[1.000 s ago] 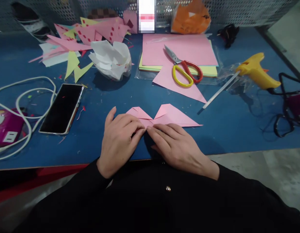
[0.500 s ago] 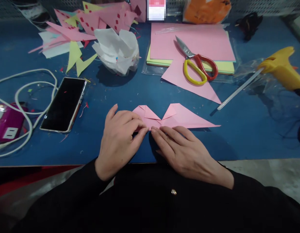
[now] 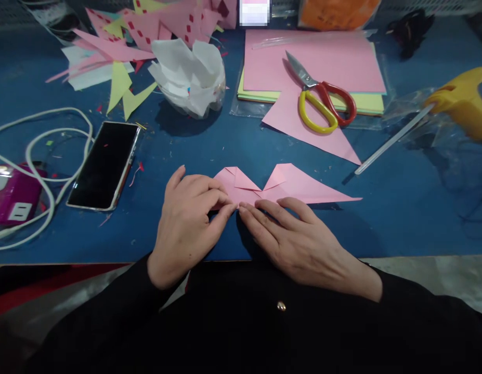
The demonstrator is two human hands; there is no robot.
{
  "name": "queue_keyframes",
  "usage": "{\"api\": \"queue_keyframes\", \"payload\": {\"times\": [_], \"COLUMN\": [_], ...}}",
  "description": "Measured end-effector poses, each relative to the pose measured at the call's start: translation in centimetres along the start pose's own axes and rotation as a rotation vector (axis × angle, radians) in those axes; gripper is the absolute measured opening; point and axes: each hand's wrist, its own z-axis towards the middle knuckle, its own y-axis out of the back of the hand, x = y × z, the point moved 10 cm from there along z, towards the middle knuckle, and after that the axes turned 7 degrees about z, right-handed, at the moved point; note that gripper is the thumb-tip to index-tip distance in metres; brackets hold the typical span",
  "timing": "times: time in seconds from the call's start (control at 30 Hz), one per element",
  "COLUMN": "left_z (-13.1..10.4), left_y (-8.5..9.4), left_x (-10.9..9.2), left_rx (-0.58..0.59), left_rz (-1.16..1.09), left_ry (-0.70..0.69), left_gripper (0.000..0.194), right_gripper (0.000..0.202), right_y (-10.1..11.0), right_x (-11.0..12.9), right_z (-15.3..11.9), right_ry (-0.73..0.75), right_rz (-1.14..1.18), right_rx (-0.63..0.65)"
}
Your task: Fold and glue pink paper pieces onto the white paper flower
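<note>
The blue surface (image 3: 178, 156) spans the frame. On it, a stack of coloured paper (image 3: 311, 62), pink on top, lies in clear plastic at upper right, and a pile of pink, yellow and white paper scraps (image 3: 119, 49) fills the upper left.

The right hand (image 3: 303, 244) and left hand (image 3: 190, 228) meet at the lower centre over the folded pink paper (image 3: 303, 184), which lies at the centre of the frame with two raised peaks and a point reaching right. The right hand's fingers are extended and slightly spread, their tips resting on its near edge; the left thumb and index finger pinch that edge, just beside the right index fingertip.

The yellow glue gun (image 3: 465, 101), at right, has a clear stick (image 3: 394, 137) pointing down and left. The black phone (image 3: 104, 166) lies face up at left, beside a white cable (image 3: 28, 148) and a purple device (image 3: 22, 200). Open scissors (image 3: 318, 98) with red and yellow handles rest across the stack and a pink offcut (image 3: 314, 137). A clear bowl lined with white paper (image 3: 190, 78) stands between the scraps and the stack.
</note>
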Motion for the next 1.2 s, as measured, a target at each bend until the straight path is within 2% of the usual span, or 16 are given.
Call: {"api": "queue_keyframes", "payload": {"times": [0.17, 1.2], "left_z": [-0.3, -0.8], "left_y": [0.3, 0.3], "left_x": [0.4, 2.1], "left_rx": [-0.031, 0.021], "left_rz": [0.001, -0.012], "left_ry": [0.004, 0.067], "left_gripper": [0.016, 0.015], "right_gripper": [0.051, 0.054], "right_y": [0.0, -0.4], "right_x": [-0.1, 0.5], "right_z": [0.0, 1.1], "right_ry": [-0.013, 0.000], "right_rz": [0.028, 0.006], "right_rx": [0.003, 0.030]}}
